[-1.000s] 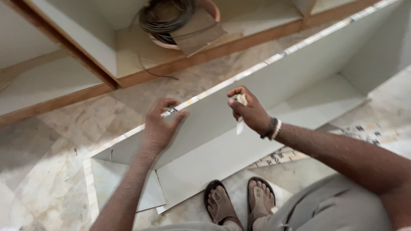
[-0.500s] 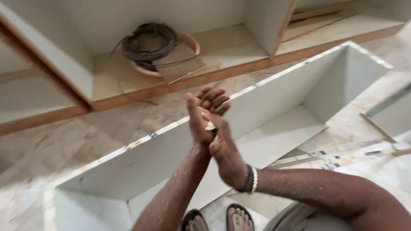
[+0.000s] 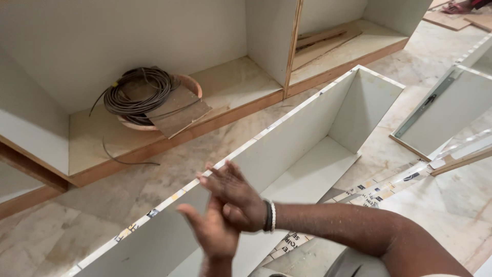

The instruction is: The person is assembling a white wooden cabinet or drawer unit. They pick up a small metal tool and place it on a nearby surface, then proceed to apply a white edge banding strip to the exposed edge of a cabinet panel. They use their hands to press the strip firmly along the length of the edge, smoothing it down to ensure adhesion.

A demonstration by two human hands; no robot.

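My right hand (image 3: 233,197), with a dark and a white band at the wrist, lies flat across the palm of my left hand (image 3: 212,233). The fingers of both are stretched out and apart. Nothing shows between the palms. Both hands hover over the near rim of a long white open-topped box (image 3: 287,149) that lies on the marble floor (image 3: 102,200). The box's top edge is bare board with scraps of tape.
Behind the box stands a low white cabinet (image 3: 154,46) with a wooden base. A coil of dark cable (image 3: 136,92) in a clay-coloured basin and a plywood scrap (image 3: 179,115) sit in it. A white panel with a metal slide (image 3: 435,102) lies at the right, beside a wooden strip (image 3: 461,161).
The hands have come down and slid across each other, the right now flat over the left palm. The view has swung right, bringing in more of the box's end and the panel.
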